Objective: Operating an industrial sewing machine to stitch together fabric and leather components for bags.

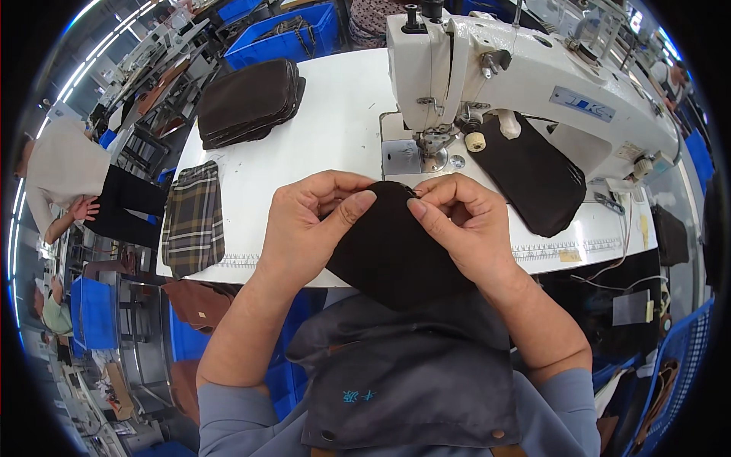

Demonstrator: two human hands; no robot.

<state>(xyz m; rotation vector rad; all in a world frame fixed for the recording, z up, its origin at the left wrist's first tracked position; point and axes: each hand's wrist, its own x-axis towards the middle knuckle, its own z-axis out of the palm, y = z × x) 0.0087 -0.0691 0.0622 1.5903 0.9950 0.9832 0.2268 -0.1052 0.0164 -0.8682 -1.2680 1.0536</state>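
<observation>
Far left are a standing person and a blue bin. The white tabletop bears plaid cloth, then a stack of dark-brown panels. Left hand and right hand pinch a black fabric panel over the table's front edge. Rightward, black panels lie under a sewing machine.

A white worktable stands near me; off to its left, cluttered benches stretch beneath bright strip lights.
</observation>
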